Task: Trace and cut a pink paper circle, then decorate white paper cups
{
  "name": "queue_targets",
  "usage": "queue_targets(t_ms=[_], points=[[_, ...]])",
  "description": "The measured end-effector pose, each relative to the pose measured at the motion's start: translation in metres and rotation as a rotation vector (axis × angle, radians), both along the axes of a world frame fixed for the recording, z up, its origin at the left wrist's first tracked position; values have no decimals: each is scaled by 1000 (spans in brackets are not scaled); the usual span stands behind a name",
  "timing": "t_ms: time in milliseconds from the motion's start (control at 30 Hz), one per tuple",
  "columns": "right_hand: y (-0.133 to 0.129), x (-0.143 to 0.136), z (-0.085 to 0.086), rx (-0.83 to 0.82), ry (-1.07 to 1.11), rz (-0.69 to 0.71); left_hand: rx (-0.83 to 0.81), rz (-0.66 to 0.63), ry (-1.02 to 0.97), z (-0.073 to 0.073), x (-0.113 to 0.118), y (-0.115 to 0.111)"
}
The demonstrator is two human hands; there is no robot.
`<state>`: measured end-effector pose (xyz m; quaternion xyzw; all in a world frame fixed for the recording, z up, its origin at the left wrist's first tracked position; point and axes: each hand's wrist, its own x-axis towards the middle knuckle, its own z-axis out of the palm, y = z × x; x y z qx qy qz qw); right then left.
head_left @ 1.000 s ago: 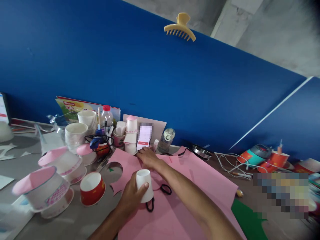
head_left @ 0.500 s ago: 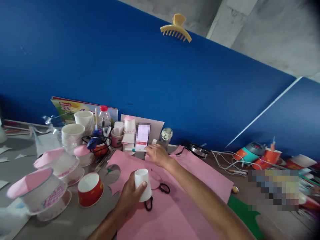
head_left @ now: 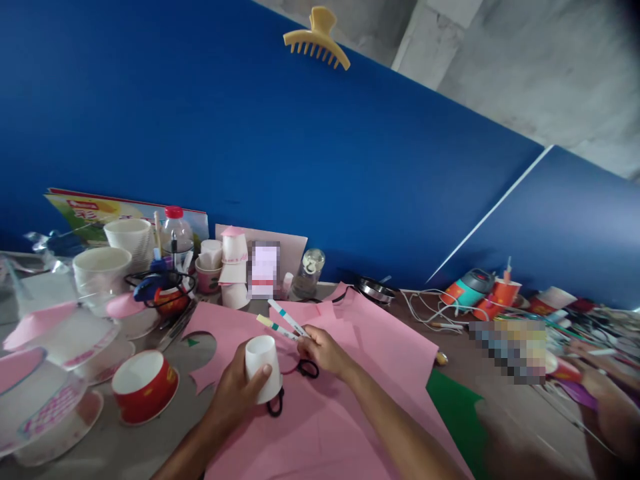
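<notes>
A small white paper cup (head_left: 262, 363) is upside down in my left hand (head_left: 239, 381), its thumb across the front. My right hand (head_left: 320, 350) pinches two marker pens (head_left: 280, 325), which fan out toward the upper left. Both hands are above large pink paper sheets (head_left: 320, 427). Black-handled scissors (head_left: 308, 368) lie on the paper between and below the hands, partly hidden by the cup. Behind the pens a lit phone (head_left: 265, 270) leans upright, beside a white cup with a pink cone top (head_left: 234, 247).
At left are a red bowl (head_left: 145, 387), pink-topped paper models (head_left: 45, 393), stacked white bowls (head_left: 103, 273) and a bottle (head_left: 177, 237). A glass jar (head_left: 309, 273) stands at the back. Cables (head_left: 417, 310) and another person's hand (head_left: 595, 373) are at right.
My right hand has drawn back from beside the phone and now holds two pens. My left hand still holds the cup. The view has shifted right, and another person's hand has appeared.
</notes>
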<state>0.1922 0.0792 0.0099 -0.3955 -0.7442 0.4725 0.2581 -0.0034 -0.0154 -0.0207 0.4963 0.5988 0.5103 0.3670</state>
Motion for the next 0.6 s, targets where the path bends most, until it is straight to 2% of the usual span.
queue_targets(t_ms=[100,333,467,600], points=[[0,0,-5,-52,82,-25,11,-32,44,0,0,-2],[-3,1,-15,-137,191,-103,80,38,91,5,2,-1],[-5,0,-22,-226,287,-171,21,53,77,-2,1,3],[-5,-1,-26,-201,351,-215,9,77,33,-12,1,0]])
